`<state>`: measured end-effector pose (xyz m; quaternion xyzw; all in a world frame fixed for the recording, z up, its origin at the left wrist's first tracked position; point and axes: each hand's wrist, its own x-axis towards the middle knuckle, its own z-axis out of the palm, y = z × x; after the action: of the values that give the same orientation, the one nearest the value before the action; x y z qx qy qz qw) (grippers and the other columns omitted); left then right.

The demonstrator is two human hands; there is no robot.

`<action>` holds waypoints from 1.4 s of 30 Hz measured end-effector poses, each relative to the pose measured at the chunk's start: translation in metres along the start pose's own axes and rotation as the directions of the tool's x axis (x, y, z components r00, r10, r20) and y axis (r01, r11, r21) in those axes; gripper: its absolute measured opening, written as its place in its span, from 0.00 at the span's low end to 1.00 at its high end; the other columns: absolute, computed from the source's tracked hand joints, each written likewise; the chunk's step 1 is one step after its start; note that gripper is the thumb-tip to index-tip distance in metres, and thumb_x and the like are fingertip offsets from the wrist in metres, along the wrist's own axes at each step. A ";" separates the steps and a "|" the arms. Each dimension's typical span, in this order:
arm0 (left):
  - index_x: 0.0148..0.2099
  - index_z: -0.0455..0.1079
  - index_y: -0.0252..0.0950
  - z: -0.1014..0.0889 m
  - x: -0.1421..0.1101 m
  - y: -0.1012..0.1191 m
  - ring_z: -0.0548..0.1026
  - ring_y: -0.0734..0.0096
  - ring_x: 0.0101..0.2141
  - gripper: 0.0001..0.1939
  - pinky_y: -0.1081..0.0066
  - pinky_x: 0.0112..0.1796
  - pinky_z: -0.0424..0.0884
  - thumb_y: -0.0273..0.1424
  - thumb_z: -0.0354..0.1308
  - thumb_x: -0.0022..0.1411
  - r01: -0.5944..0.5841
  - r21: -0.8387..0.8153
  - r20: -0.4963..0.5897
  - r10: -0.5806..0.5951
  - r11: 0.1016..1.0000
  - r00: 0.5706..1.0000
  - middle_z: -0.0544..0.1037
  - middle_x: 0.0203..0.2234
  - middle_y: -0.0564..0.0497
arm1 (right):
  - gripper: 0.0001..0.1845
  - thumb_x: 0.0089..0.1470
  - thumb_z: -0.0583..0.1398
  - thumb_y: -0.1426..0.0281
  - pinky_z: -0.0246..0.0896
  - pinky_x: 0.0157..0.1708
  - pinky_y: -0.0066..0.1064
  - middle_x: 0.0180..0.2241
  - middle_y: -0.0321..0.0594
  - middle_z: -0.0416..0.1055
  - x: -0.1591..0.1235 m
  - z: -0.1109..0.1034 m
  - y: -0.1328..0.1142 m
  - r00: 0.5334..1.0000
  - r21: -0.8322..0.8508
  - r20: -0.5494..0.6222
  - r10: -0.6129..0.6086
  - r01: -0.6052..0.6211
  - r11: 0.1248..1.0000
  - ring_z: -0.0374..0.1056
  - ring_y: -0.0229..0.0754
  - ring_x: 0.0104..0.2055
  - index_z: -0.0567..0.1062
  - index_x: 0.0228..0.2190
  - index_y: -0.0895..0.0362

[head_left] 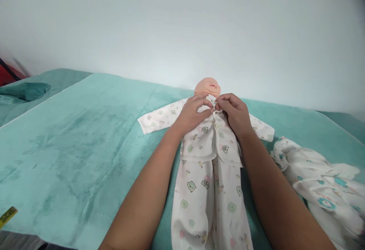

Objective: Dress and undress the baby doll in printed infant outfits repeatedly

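Observation:
A baby doll (207,86) lies on its back, head toward the wall, dressed in a white printed jacket (198,143) and matching trousers (196,200). Both sleeves stretch out to the sides. At the upper chest, my left hand (195,113) pinches the jacket's front edge between thumb and fingers. My right hand (234,111) pinches the other front edge close beside it, near the collar. Below my hands the two front edges meet, then part toward the hem. Whether a fastener sits between my fingertips is too small to tell.
A green plush cover (85,159) spreads under the doll. Crumpled white printed baby clothes (322,181) lie at the right, by my right forearm. A white wall (171,29) stands behind. A yellow label (8,216) is at the lower left, and a red object (8,73) at the far left.

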<state>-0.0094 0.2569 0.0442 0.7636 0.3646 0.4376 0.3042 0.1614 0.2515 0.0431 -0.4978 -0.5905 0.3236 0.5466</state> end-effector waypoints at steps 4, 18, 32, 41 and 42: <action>0.40 0.74 0.41 0.000 -0.002 0.000 0.63 0.62 0.63 0.05 0.59 0.63 0.55 0.31 0.57 0.64 -0.005 -0.026 0.000 0.005 1.000 1.000 0.70 0.58 0.50 | 0.08 0.52 0.61 0.61 0.50 0.20 0.28 0.26 0.33 0.68 -0.006 0.000 -0.004 0.999 -0.017 0.002 -0.033 0.033 0.999 0.57 0.35 0.22 0.73 0.30 0.53; 0.42 0.76 0.43 -0.004 -0.035 0.010 0.56 0.59 0.66 0.07 0.56 0.65 0.52 0.37 0.60 0.63 -0.046 -0.025 0.056 0.047 0.999 0.997 0.64 0.64 0.50 | 0.19 0.56 0.58 0.70 0.61 0.37 0.38 0.55 0.41 0.66 -0.087 -0.013 -0.014 0.942 -0.261 0.186 -0.279 0.321 0.911 0.65 0.46 0.43 0.72 0.49 0.45; 0.41 0.79 0.47 -0.009 -0.035 0.006 0.49 0.56 0.69 0.07 0.52 0.66 0.49 0.35 0.59 0.64 -0.076 0.031 0.181 0.069 0.997 0.981 0.60 0.66 0.55 | 0.07 0.53 0.63 0.68 0.56 0.30 0.33 0.30 0.33 0.64 -0.069 -0.023 -0.018 0.971 -0.347 0.192 -0.141 0.201 0.916 0.57 0.38 0.28 0.74 0.37 0.50; 0.41 0.77 0.44 -0.009 -0.034 0.009 0.49 0.58 0.69 0.07 0.53 0.66 0.48 0.36 0.59 0.64 -0.102 0.116 0.211 0.075 0.988 0.975 0.59 0.67 0.53 | 0.02 0.57 0.61 0.68 0.52 0.31 0.33 0.36 0.35 0.61 -0.060 -0.031 -0.014 0.942 -0.232 0.301 -0.145 0.220 0.948 0.53 0.37 0.30 0.71 0.32 0.52; 0.41 0.76 0.43 -0.009 -0.034 0.010 0.48 0.59 0.69 0.07 0.54 0.66 0.48 0.37 0.59 0.64 -0.099 0.124 0.212 0.071 0.987 0.975 0.59 0.67 0.52 | 0.03 0.57 0.61 0.68 0.52 0.31 0.33 0.37 0.35 0.61 -0.061 -0.031 -0.014 0.944 -0.225 0.298 -0.140 0.212 0.951 0.53 0.37 0.30 0.71 0.32 0.52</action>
<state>-0.0266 0.2249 0.0405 0.8385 0.3263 0.3433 0.2696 0.1820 0.1852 0.0422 -0.4579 -0.7405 0.2616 0.4166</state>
